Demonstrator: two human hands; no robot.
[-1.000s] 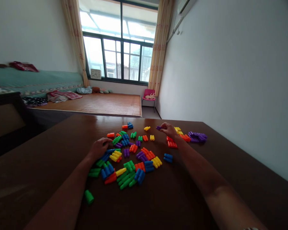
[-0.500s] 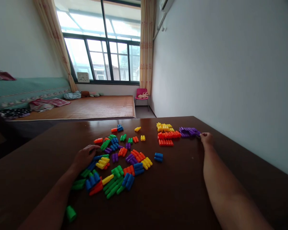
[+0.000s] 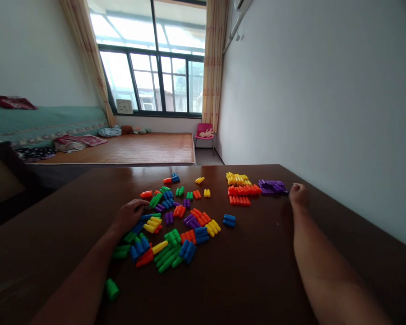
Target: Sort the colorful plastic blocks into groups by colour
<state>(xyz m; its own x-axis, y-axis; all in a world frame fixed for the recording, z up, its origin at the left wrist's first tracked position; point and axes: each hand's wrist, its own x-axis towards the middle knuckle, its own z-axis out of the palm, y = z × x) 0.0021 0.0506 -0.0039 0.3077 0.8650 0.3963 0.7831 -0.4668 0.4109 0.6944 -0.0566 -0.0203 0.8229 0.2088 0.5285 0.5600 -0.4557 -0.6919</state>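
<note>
Right now, the right hand (image 3: 298,195) is curling just right of the purple blocks (image 3: 272,186), their row running left to right; its grip is staying unclear. Farther, well left of them, the left hand (image 3: 130,214) is resting loosely open beside a green block (image 3: 156,200).

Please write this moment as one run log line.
left hand: at mixed pile's edge | right hand: beside purple group | red rows: left of purple

Right hand (image 3: 298,195) off purple pieces (image 3: 272,187) (barely)
</note>
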